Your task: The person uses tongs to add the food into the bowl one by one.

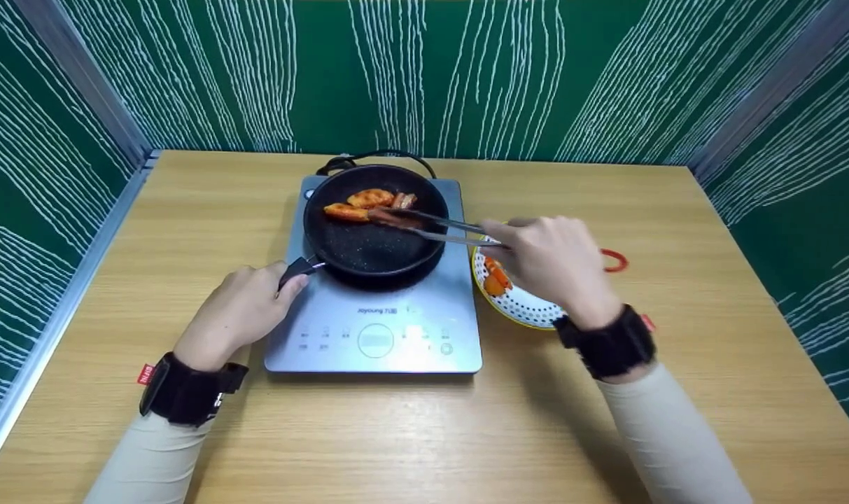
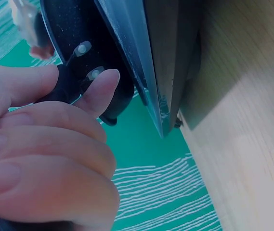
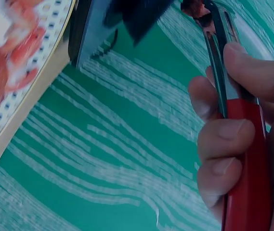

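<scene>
My left hand (image 1: 239, 308) grips the black handle (image 1: 297, 271) of a frying pan (image 1: 375, 255), thumb along its top. In the pan lie browned orange pieces of food (image 1: 370, 199) that look like chicken wings, and a smaller striped brown piece (image 1: 404, 201). My right hand (image 1: 553, 262) holds metal tongs (image 1: 459, 238), whose red grip (image 3: 247, 163) shows in the right wrist view with fingers wrapped round it. The tong tips reach over the pan; a reddish-brown piece of food (image 3: 194, 8) sits between them, blurred in the head view.
Beneath the pan is a silver induction cooker (image 1: 340, 329) with a black cord (image 1: 396, 152) behind it. To its right, partly under my right hand, stands a dotted, yellow-rimmed dish (image 1: 529, 315) holding orange-red food (image 1: 497, 280). Green patterned walls (image 1: 459, 84) enclose the wooden table (image 1: 410, 448).
</scene>
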A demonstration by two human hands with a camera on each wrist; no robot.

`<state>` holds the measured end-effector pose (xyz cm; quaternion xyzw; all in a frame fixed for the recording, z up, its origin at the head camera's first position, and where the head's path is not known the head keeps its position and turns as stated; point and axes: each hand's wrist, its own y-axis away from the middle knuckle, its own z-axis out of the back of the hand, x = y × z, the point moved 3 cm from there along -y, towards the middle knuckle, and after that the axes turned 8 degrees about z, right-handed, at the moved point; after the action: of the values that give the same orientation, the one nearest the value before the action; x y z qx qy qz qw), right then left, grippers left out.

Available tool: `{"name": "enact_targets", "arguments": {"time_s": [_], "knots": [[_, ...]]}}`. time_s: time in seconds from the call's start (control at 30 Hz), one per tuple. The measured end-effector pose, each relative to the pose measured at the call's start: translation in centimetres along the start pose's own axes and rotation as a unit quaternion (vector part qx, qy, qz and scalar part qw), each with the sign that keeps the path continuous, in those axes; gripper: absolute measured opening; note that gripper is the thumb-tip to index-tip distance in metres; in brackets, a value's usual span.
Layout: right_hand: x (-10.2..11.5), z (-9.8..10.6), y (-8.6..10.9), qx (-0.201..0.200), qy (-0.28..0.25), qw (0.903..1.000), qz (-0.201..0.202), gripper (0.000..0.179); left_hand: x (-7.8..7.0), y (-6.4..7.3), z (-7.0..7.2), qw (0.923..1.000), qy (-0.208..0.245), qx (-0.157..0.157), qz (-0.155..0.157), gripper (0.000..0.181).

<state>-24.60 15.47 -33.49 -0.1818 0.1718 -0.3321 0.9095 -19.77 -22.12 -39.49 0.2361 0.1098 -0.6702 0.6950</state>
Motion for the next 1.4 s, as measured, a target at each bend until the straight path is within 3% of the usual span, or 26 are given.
{"name": "enact_targets", "arguments": {"time_s": [0.4,0.77,1.1,1.4], "knots": [[3.2,-3.0,-4.4,0.051,0.023,0.9982,0.020,0.025,0.0,0.1,0.0,1.0000,0.003,-0.003,-0.005,0.036],[3.8,-4.3,-5.1,0.031,0.038,0.9985,0.026,0.017,0.0,0.0,0.0,0.9997,-0.006,-0.018,-0.015,0.037],[4.5,-5.0,-5.7,0.043,0.060,0.9971,0.020,0.023,0.1,-0.1,-0.1,1.0000,0.000,-0.006,-0.003,0.036],[4.5,-4.9,-5.9,0.057,0.043,0.9974,0.008,0.033,0.1,-0.1,-0.1,1.0000,0.006,-0.001,0.002,0.036]]}}
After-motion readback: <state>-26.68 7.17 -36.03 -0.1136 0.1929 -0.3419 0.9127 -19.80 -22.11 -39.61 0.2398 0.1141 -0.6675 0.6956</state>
